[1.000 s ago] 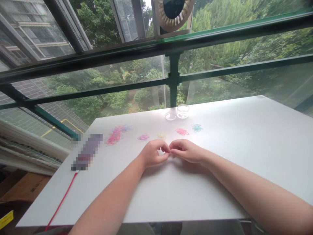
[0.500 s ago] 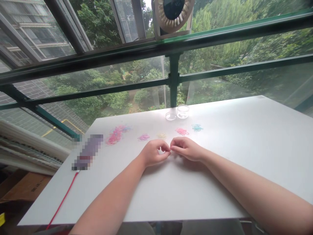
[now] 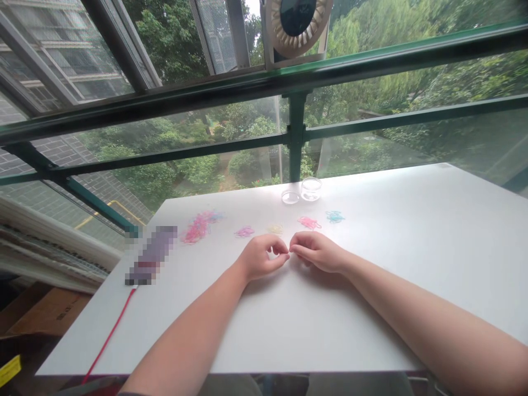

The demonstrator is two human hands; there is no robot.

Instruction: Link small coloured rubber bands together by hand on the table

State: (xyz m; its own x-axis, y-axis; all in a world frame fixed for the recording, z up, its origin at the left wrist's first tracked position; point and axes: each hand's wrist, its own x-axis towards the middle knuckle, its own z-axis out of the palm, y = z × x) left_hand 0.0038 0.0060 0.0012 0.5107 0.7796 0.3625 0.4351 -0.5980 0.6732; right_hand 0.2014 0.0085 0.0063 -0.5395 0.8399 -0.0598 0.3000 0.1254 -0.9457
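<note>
My left hand (image 3: 264,257) and my right hand (image 3: 315,252) meet fingertip to fingertip above the middle of the white table (image 3: 330,330). Each is closed in a pinch, thumb against forefinger; whatever lies between the tips is too small to make out. Just beyond them are small piles of loops that look like rubber bands: purple (image 3: 245,231), pale yellow (image 3: 275,229), pink (image 3: 309,223) and teal (image 3: 335,216). Farther left spreads a larger mixed pile (image 3: 200,226), mostly pink with some blue.
A clear round jar (image 3: 311,190) stands at the table's far edge, its clear lid (image 3: 290,197) lying beside it. On the left lies a blurred-out flat object (image 3: 152,256) with a red cord (image 3: 109,335) running over the near edge. A green railing (image 3: 295,137) borders the far side.
Both hands keep their pinch, fingertips still together, with hardly any movement. The whole view has shifted slightly right and down.
</note>
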